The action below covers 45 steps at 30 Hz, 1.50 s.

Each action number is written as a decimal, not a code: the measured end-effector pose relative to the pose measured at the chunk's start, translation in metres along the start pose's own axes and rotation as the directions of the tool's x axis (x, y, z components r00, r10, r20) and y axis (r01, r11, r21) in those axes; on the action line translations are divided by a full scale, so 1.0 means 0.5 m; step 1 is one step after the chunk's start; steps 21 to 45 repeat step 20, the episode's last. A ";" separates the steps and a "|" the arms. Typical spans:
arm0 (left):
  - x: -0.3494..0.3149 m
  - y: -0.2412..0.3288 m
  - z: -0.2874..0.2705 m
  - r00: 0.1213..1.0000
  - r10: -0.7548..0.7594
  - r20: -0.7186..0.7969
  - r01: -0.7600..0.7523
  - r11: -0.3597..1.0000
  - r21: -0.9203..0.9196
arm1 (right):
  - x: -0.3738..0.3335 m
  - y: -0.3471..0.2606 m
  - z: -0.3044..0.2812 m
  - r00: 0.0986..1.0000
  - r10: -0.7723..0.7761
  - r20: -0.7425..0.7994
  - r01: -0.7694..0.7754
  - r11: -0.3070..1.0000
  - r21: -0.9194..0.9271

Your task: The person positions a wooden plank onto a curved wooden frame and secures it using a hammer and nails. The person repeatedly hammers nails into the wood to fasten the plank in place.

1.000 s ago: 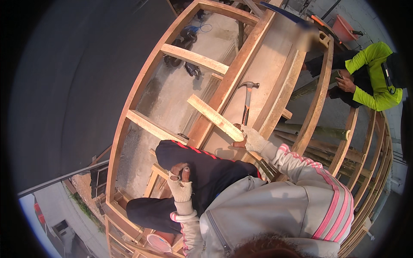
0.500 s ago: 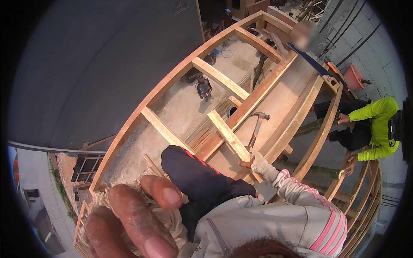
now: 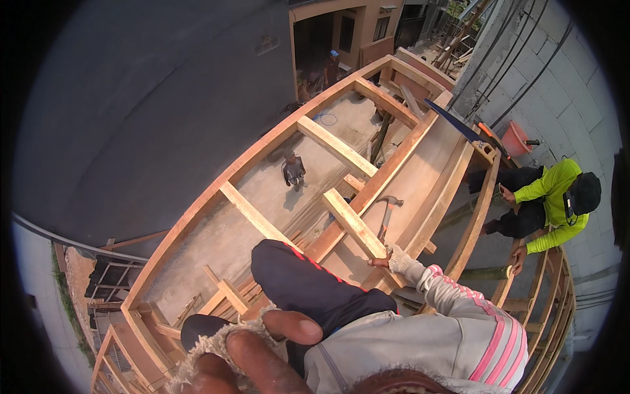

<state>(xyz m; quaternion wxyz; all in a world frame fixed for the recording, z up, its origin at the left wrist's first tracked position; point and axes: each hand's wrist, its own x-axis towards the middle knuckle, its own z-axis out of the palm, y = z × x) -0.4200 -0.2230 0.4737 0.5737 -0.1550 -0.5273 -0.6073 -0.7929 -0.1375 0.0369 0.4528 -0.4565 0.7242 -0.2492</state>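
My right hand [image 3: 392,260], in a whitish knit glove with bare fingertips, grips the near end of a short wooden beam [image 3: 354,223]. Just beyond it, a claw hammer [image 3: 391,209] slants over the plywood [image 3: 420,177]; the bottom of its handle disappears near my fingers, so I cannot tell whether it is held too. Close to the camera at the lower edge is my left hand [image 3: 256,351], its frayed glove leaving the fingers bare. Those fingers are loosely bent and apart, with nothing visible in them. My dark-trousered knee [image 3: 308,272] is between the hands.
A curved timber frame [image 3: 216,197] with cross-pieces surrounds me, high above the ground. Below stands a person [image 3: 293,169]. At right, a co-worker in a bright yellow-green top [image 3: 558,190] touches the frame. A handsaw [image 3: 459,125] rests on the timbers near a pinkish-red bucket [image 3: 516,138].
My left hand has moved right and lower in the picture, uncovering timbers at lower left. The view has shifted. My right hand still grips the beam.
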 end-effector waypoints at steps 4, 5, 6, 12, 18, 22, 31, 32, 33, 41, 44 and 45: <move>-0.056 0.074 -0.011 0.994 0.020 -0.106 -0.018 0.999 0.028 | -0.016 -0.143 -0.020 0.961 0.218 0.173 -0.221 0.975 0.000; -0.058 0.080 -0.021 0.995 0.030 -0.099 -0.029 1.000 0.010 | -0.034 -0.161 -0.019 0.965 0.230 0.129 -0.231 0.973 -0.007; -0.063 0.088 -0.030 0.995 0.042 -0.089 -0.042 0.999 0.001 | -0.044 -0.177 -0.019 0.969 0.235 0.081 -0.235 0.972 -0.010; -0.068 0.092 -0.056 0.998 0.070 -0.002 -0.070 0.997 -0.025 | -0.013 -0.108 0.003 0.973 0.228 -0.024 -0.229 0.973 -0.041; -0.056 0.049 -0.064 0.996 0.071 0.057 -0.068 0.996 -0.064 | 0.007 -0.005 -0.002 0.980 0.183 0.076 -0.194 0.965 0.176; -0.050 0.036 -0.061 0.995 0.073 0.068 -0.069 0.996 -0.060 | -0.003 -0.020 -0.001 0.990 0.142 0.015 -0.142 0.984 0.110; -0.050 0.036 -0.061 0.995 0.073 0.068 -0.069 0.996 -0.060 | -0.003 -0.020 -0.001 0.990 0.142 0.015 -0.142 0.984 0.110; -0.050 0.036 -0.061 0.995 0.073 0.068 -0.069 0.996 -0.060 | -0.003 -0.020 -0.001 0.990 0.142 0.015 -0.142 0.984 0.110; -0.050 0.036 -0.061 0.995 0.073 0.068 -0.069 0.996 -0.060 | -0.003 -0.020 -0.001 0.990 0.142 0.015 -0.142 0.984 0.110; -0.050 0.036 -0.061 0.995 0.073 0.068 -0.069 0.996 -0.060 | -0.003 -0.020 -0.001 0.990 0.142 0.015 -0.142 0.984 0.110; -0.050 0.036 -0.061 0.995 0.073 0.068 -0.069 0.996 -0.060 | -0.003 -0.020 -0.001 0.990 0.142 0.015 -0.142 0.984 0.110; -0.050 0.036 -0.061 0.995 0.073 0.068 -0.069 0.996 -0.060 | -0.003 -0.020 -0.001 0.990 0.142 0.015 -0.142 0.984 0.110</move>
